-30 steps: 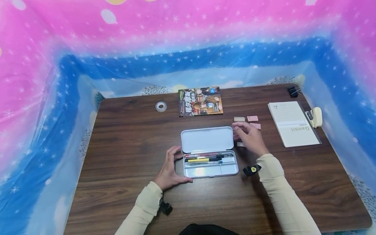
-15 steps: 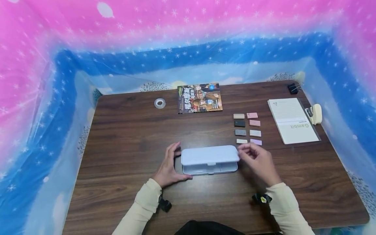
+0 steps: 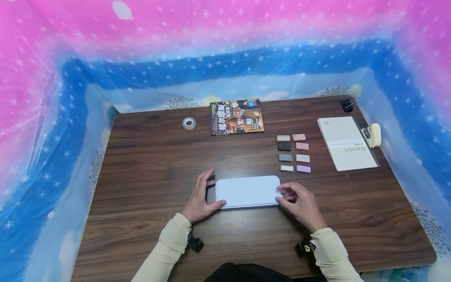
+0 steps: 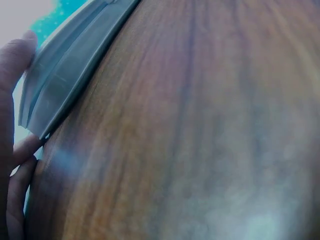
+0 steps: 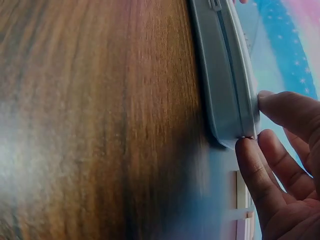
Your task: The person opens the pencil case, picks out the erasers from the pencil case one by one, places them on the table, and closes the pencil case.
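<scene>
A flat white pencil case (image 3: 246, 192) lies on the table in front of the person, its lid down over the pens seen earlier. The left hand (image 3: 199, 199) holds the left end, thumb on the lid's near corner and fingers along the side. In the left wrist view, a fingertip (image 4: 27, 149) meets the lower corner of the case (image 4: 75, 70). At the right end, the right hand (image 3: 299, 203) grips the case between its thumb on the lid and bent fingers at the end wall. The right wrist view shows the thumb (image 5: 280, 107) at the lid's edge and the front clasp (image 5: 215, 4).
Behind the case to the right, several erasers (image 3: 284, 157) lie in two columns. A notepad (image 3: 347, 145), cream stapler (image 3: 374, 135) and black binder clip (image 3: 348, 104) are at the right. Toward the back lie a comic-style book (image 3: 237, 117) and a tape roll (image 3: 189, 123).
The right hand has swung the lid forward and down, from standing open to lying over the pens. The left hand has stayed at the left end, its thumb now on the lid.
</scene>
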A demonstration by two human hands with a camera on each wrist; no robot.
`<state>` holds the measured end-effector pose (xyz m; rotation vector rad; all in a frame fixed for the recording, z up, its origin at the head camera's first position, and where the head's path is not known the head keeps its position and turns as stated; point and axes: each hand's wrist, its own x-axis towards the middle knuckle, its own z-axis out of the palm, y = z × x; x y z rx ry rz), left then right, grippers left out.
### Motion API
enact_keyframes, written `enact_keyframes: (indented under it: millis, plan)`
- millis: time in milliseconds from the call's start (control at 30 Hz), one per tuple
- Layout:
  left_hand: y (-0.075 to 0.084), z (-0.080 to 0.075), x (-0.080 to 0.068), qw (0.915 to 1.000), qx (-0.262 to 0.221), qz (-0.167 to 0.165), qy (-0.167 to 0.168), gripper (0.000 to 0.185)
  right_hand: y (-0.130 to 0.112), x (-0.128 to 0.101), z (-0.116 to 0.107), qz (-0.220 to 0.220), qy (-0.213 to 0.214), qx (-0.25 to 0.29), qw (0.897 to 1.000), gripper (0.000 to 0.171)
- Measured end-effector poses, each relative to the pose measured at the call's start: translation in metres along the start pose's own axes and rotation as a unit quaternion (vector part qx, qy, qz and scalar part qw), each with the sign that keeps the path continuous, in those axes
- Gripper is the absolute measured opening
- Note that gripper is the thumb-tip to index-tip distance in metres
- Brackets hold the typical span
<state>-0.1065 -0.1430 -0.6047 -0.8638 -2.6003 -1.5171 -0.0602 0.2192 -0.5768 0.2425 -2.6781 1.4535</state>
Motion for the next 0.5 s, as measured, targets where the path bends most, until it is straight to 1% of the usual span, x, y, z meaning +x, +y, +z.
enact_keyframes:
  millis: [167, 267, 400, 500]
  plan:
    - [-0.0012, 0.0008, -0.0002, 1.0, 0.002, -0.007, 0.001, 0.11, 0.0002, -0.0018, 0.0022, 0.021, -0.003, 0.0, 1.0, 0.031]
    - [-0.0024, 0.0015, -0.0004, 0.9999, 0.008, 0.007, 0.005, 0.11, 0.0014, -0.0018, 0.0044, 0.029, -0.006, 0.004, 1.0, 0.033]
    - [-0.004, 0.003, -0.0004, 0.9989, 0.016, 0.042, 0.012, 0.108, 0.0025, -0.0017, 0.0057, 0.026, -0.01, 0.011, 1.0, 0.033]
    - [-0.004, 0.0043, 0.0009, 0.9983, 0.022, 0.052, 0.013, 0.108, 0.0047, -0.0012, 0.0051, 0.023, -0.014, 0.009, 1.0, 0.033]
